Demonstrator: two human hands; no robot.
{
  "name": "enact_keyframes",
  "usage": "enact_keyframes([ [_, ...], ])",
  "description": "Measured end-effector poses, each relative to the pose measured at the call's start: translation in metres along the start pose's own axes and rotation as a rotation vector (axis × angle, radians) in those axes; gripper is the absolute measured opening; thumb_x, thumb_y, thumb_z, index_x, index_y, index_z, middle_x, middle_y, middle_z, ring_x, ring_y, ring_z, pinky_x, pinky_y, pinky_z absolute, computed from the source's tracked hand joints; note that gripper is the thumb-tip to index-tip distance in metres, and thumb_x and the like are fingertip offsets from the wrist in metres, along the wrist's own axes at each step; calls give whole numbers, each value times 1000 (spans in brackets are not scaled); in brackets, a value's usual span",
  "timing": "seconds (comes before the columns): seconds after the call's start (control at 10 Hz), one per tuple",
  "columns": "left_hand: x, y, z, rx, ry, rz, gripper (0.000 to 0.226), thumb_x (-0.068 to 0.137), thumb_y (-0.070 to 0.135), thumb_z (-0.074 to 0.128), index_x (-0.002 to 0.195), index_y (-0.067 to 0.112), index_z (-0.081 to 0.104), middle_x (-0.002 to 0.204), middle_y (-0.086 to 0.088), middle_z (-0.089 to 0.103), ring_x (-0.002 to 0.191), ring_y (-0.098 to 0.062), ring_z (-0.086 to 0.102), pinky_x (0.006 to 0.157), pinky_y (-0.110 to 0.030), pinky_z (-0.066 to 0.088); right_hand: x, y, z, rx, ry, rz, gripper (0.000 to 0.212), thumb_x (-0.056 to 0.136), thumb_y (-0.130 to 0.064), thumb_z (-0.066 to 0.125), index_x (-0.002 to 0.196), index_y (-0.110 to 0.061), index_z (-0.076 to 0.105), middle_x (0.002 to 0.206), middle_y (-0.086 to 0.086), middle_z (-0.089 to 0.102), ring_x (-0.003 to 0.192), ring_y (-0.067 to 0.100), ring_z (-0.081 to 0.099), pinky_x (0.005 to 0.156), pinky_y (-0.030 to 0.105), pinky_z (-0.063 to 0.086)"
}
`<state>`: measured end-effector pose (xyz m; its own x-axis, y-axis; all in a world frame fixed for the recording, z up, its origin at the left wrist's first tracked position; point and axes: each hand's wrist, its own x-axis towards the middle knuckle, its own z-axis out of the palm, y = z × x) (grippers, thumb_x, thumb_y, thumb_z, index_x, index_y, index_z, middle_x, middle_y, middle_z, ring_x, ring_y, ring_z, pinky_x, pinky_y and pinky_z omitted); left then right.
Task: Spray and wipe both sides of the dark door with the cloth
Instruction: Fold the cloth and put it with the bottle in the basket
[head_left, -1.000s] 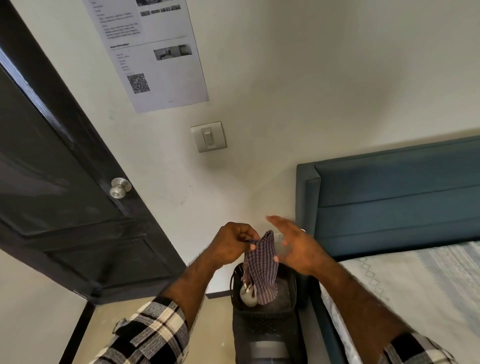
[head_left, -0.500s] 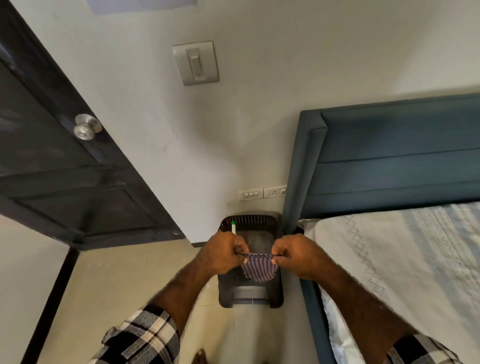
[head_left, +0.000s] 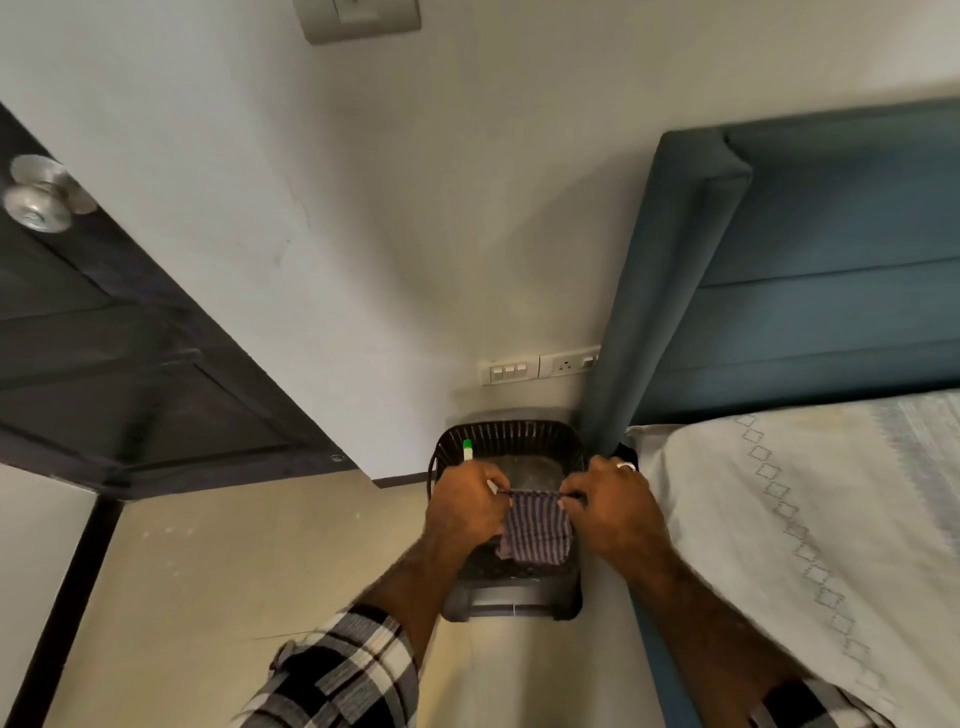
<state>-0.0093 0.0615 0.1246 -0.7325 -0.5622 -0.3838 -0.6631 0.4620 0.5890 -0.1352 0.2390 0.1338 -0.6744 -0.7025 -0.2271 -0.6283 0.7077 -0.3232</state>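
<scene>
Striped purple-and-white fabric cloth (head_left: 535, 532) hung between both hands, its top edge stretched taut. Left hand (head_left: 464, 506) pinched one corner with curled fingers, right hand (head_left: 613, 506) pinched the other; below the fingers stood a black slatted plastic basket (head_left: 511, 434). Dark panelled door (head_left: 130, 364) stood well left.

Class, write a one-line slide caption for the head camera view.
Both hands, left hand and right hand, stretch a striped cloth above a black basket beside the bed.
</scene>
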Motion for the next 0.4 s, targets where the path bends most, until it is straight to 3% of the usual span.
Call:
enact_keyframes([
  [0.1,43,-11,29,-69,62,-69,12,91,23,79,102,27,75,96,6,76,75,-6,72,62,-16,56,41,9,39,-21,103,37,29,104,-46,59,122,-33,78,121,3,66,114,25,58,102,40,47],
  [0.2,65,-18,48,-81,65,-83,17,96,21,72,112,24,73,102,6,72,83,-8,68,67,-16,53,61,13,61,-68,108,43,30,104,-43,58,124,-31,77,123,6,67,114,28,59,101,41,47],
  [0.3,61,-35,77,-32,7,-29,24,97,26,68,122,23,68,111,2,71,99,-18,69,91,-37,61,57,23,92,-119,29,98,36,102,-42,58,134,-31,72,130,8,66,120,31,60,103,42,47],
  [0.4,47,-45,86,13,-1,46,24,99,29,66,121,20,67,115,1,71,106,-15,65,105,-40,55,39,25,104,-89,50,127,38,101,-44,60,134,-29,71,132,9,65,121,32,59,102,43,47],
])
